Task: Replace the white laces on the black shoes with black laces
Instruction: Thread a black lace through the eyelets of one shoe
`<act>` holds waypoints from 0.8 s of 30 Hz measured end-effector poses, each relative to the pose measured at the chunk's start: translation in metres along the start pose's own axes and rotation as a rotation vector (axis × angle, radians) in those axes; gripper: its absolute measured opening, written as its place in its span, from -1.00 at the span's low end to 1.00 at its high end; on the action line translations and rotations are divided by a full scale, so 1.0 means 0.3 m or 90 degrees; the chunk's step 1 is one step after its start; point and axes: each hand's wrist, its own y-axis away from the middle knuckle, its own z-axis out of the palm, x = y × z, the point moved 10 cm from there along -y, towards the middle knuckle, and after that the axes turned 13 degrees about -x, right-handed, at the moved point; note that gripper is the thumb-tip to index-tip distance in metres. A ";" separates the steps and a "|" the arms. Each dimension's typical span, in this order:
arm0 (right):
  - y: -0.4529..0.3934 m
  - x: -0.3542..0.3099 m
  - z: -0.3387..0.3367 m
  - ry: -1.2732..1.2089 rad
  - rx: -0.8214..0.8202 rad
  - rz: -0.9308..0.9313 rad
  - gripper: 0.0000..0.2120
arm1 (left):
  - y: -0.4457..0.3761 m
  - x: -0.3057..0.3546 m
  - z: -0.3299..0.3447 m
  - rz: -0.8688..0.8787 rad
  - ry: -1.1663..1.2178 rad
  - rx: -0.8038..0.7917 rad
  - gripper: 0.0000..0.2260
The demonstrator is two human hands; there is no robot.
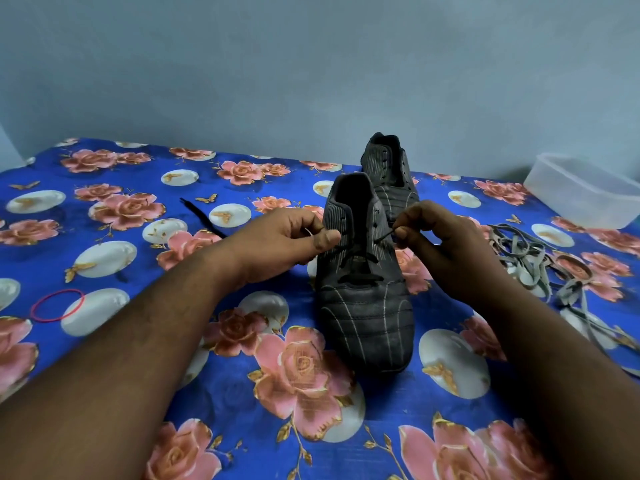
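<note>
Lacing on a floral bedsheet (145,341): soft, uneven base, so the near shoe (367,306) can tip or slide if the two pulls are unequal. Its toe points at the camera, black lace (358,279) already crossing the lower eyelets. The far shoe (388,168) stands just behind with no lace that I can see; its eyelets look bare, so half the job remains.

Left hand (287,244) has fingers curled, thumb and forefinger pinching something thin at the shoe's left eyelet row; probably the lace end, can't confirm. Right hand (440,244) pinches the other lace end at the right row, remaining fingers folded.

Risks:
- uneven tension leaves one end too short to tie
- skipped eyelet, dark on dark, hard to spot
- tip slipping out of the pinch and pulling back through

White laces (526,258) heaped right of the shoe, close to the right wrist; snag risk. Spare black lace (202,216) lies to the left, partly behind the left hand.
</note>
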 end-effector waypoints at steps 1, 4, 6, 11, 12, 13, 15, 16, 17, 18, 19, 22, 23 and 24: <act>-0.001 0.001 0.001 0.002 0.000 0.000 -0.98 | 0.000 0.002 0.001 0.004 -0.014 -0.002 -0.60; -0.002 0.007 0.003 0.002 -0.003 0.008 -0.97 | 0.009 0.026 -0.009 0.021 -0.025 -0.002 -0.78; -0.003 0.011 0.002 0.009 -0.006 0.011 -0.96 | 0.016 0.038 -0.021 0.025 -0.044 0.001 -0.83; -0.005 0.034 0.011 0.017 -0.018 0.022 -0.95 | 0.032 0.059 -0.052 0.018 -0.122 0.066 -0.87; -0.005 0.039 0.013 0.015 -0.019 0.022 -0.96 | 0.038 0.081 -0.058 0.030 -0.148 0.092 -0.86; -0.005 0.043 0.015 0.012 -0.019 0.020 -0.97 | 0.044 0.108 -0.057 0.049 -0.166 0.105 -0.85; -0.005 0.047 0.016 0.007 -0.021 0.016 -0.97 | 0.047 0.152 -0.031 0.089 -0.185 0.085 -0.85; -0.005 0.046 0.016 0.008 -0.022 0.011 -0.97 | 0.046 0.163 -0.014 0.097 -0.203 0.065 -0.86; -0.005 0.044 0.016 0.010 -0.022 0.006 -0.98 | 0.042 0.168 0.002 0.100 -0.228 0.047 -0.86; -0.005 0.043 0.015 0.010 -0.021 0.003 -0.98 | 0.039 0.169 0.013 0.103 -0.250 0.036 -0.87; -0.005 0.044 0.014 0.009 -0.020 0.001 -0.99 | 0.035 0.167 0.018 0.106 -0.260 0.030 -0.88; -0.004 0.040 0.012 0.006 -0.016 0.001 -0.99 | 0.029 0.158 0.020 0.105 -0.238 0.015 -0.92; -0.003 0.037 0.012 0.008 -0.015 -0.001 -0.98 | 0.027 0.155 0.026 0.099 -0.224 0.006 -0.94; -0.003 0.033 0.011 0.010 -0.013 -0.004 -0.98 | 0.025 0.152 0.030 0.092 -0.208 -0.002 -0.94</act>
